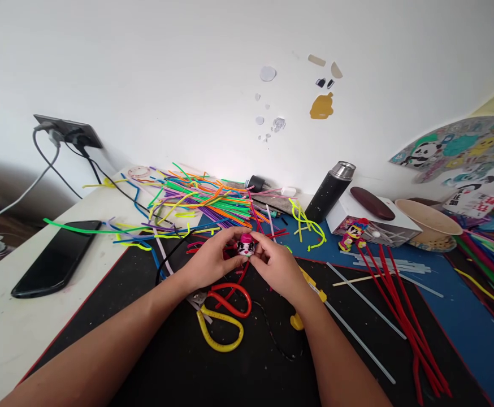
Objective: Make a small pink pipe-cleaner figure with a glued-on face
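Observation:
Between my two hands is a small doll head with a white face, dark eye patches and a pink top. My left hand pinches it from the left, thumb below and fingers above. From the other side my right hand grips it with thumb and fingertips. Just below lie scissors with one red and one yellow handle. A yellow tool, perhaps a glue gun, is partly hidden behind my right forearm. Red pipe cleaner pieces lie under my hands.
A heap of coloured pipe cleaners spreads along the wall. Clear glue sticks and red pipe cleaners lie on the right. A black phone is at left; a black flask, white box and small figurine stand at the back right.

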{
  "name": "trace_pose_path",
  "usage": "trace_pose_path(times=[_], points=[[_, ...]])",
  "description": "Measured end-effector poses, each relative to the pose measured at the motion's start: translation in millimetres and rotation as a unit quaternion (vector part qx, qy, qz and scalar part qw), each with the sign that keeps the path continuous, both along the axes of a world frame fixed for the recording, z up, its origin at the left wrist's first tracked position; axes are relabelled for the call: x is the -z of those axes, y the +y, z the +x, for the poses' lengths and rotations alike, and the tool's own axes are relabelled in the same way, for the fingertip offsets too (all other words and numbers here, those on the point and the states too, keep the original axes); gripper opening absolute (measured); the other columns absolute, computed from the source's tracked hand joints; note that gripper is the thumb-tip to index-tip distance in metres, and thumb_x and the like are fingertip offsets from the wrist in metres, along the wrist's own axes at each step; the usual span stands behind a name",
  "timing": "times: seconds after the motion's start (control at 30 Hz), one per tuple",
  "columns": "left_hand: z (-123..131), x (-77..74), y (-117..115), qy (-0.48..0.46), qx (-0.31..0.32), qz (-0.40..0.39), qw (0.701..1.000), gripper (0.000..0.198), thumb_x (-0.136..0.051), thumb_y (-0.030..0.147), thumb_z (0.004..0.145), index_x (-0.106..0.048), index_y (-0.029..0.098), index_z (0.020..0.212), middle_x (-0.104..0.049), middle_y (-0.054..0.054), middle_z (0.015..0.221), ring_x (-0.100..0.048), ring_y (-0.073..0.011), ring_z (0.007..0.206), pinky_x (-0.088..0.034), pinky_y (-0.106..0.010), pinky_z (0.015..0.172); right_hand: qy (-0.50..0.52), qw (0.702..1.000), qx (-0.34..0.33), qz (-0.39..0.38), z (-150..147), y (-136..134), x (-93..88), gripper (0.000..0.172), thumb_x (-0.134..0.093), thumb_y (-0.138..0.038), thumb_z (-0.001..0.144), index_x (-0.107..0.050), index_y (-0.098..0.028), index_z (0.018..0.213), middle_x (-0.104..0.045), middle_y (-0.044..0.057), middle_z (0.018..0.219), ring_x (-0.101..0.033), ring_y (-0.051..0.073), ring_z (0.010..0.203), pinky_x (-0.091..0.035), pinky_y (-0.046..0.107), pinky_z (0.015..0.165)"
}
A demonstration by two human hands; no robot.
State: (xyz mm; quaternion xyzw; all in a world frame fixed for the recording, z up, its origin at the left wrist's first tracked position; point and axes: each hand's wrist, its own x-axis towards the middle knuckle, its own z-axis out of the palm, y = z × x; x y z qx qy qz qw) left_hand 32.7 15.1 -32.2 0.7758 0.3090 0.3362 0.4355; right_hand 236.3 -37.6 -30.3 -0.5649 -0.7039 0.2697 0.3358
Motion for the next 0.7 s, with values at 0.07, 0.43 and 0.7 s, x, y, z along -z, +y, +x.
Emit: trace_pose_path(times=[0.07, 0.43, 0.7], points=[[0.1, -0.4, -0.4, 0.001, -0.003, 0.009, 1.000, 0.048, -0.071, 0.024, 0.091, -0.059, 0.025, 0.138, -0.069, -0.009, 0.134, -0.066, -0.0259, 0.124, -0.053, -0.044, 0.108, -0.004, 1.000, -0.002, 0.002, 0.0, -0.2, 0.0, 0.053, -0.058, -0.015, 0.092, -0.060, -0.023, 0.144, -0.065, -0.002, 0.079, -0.060, 0.016, 0.070, -0.045, 0.027, 0.068], [0.6, 1.0, -0.4, 0.023, -0.021, 0.074, 0.997, 0.044, -0.070, 0.025, 0.091, -0.060, 0.025, 0.133, -0.072, -0.009, 0.130, -0.069, -0.0267, 0.120, -0.056, -0.043, 0.103, -0.028, 0.999, 0.006, -0.017, -1.2, -1.1, -4.5, 0.052, -0.058, -0.015, 0.092, -0.061, -0.022, 0.144, -0.068, 0.000, 0.084, -0.060, 0.017, 0.071, -0.045, 0.028, 0.067], [-0.2, 1.5, 0.7, 0.051, -0.042, 0.091, 0.994, 0.043, -0.069, 0.030, 0.092, -0.061, 0.024, 0.133, -0.071, -0.010, 0.131, -0.068, -0.0284, 0.120, -0.055, -0.046, 0.103, -0.018, 1.000, 0.005, -0.018, -1.1, -1.3, -5.8, 0.055, -0.061, -0.020, 0.095, -0.057, -0.023, 0.149, -0.069, -0.001, 0.083, -0.062, 0.017, 0.072, -0.045, 0.028, 0.067]])
